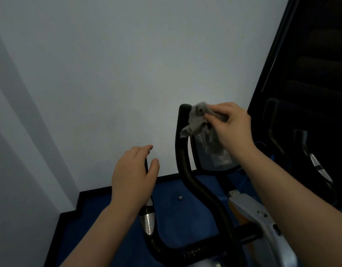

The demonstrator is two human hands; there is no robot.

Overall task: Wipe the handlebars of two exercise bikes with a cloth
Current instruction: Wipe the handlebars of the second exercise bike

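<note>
A black exercise-bike handlebar rises in a curve at the centre right. My right hand grips a crumpled grey cloth and presses it against the bar's upper end. My left hand rests over the left grip, a black bar with a silver sensor patch, fingers loosely curled and partly apart. Behind the cloth sits the bike's console, half hidden by my right hand. A second black handlebar with a silver patch shows at the right edge.
A pale wall fills the upper left. Blue floor with a black skirting edge lies below. The bike's silver frame runs under my right forearm. A dark panel stands at the upper right. A small pale bit lies on the floor.
</note>
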